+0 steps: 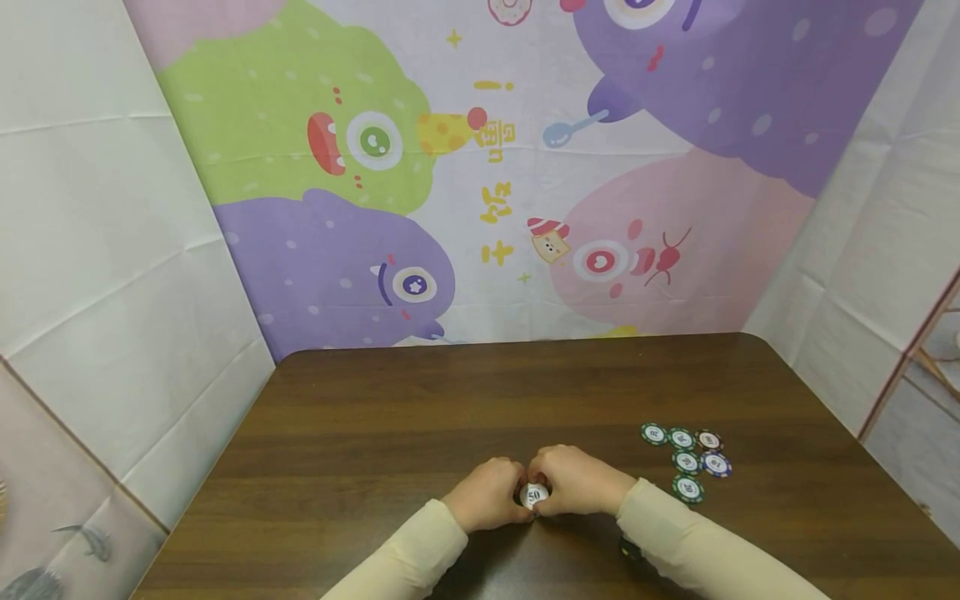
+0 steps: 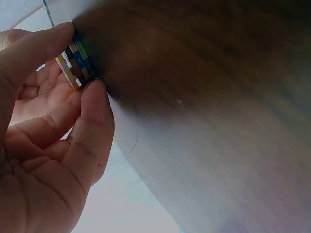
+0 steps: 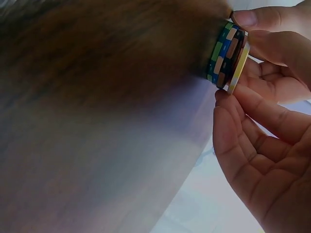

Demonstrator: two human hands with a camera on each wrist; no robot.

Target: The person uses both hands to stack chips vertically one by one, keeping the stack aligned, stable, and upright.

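A short stack of poker chips (image 1: 534, 497) stands on the table near its front middle, its white top chip marked 50. In the right wrist view the stack (image 3: 226, 56) shows green, blue, dark and yellow edges. My left hand (image 1: 491, 496) grips its left side between thumb and fingers. From the right, my right hand (image 1: 577, 482) holds the same stack, thumb and fingers curled about it. The two hands meet around the chips, thumbs close together at the near side. Fingers hide much of the stack's rim in the left wrist view.
Right of my hands, several loose chips lie flat in a cluster on the brown wooden table (image 1: 375, 417): green ones (image 1: 686, 462), a blue one (image 1: 716, 464) and a dark brown one (image 1: 708, 440). Behind the table hangs a cartoon-printed cloth (image 1: 495, 308).
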